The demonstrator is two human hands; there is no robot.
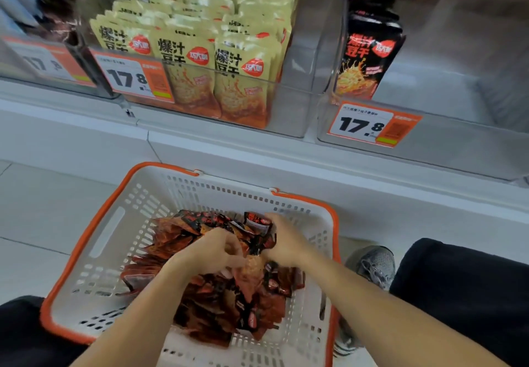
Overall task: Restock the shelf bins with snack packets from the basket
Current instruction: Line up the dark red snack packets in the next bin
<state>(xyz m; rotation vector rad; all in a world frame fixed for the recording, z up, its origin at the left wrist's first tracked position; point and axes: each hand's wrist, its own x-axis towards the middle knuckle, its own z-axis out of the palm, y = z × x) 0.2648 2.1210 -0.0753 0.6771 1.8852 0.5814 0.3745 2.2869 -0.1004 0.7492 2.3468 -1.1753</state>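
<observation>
A white basket with an orange rim (94,240) sits on the floor below the shelf, holding a heap of dark red and black snack packets (229,309). Both my hands are down inside it. My left hand (211,249) has its fingers curled round packets at the middle of the heap. My right hand (283,240) grips packets at the heap's far side, close to the left hand. Above, a clear bin (297,109) is packed with yellow packets (243,80). The clear bin to its right (458,132) holds a few upright black packets (369,54) at its left side.
Orange price tags reading 17.8 hang on the bin fronts (134,77) (372,126). A white shelf ledge (257,152) runs between bins and basket. My knees in dark trousers (463,286) flank the basket, with a grey shoe (375,266) at its right.
</observation>
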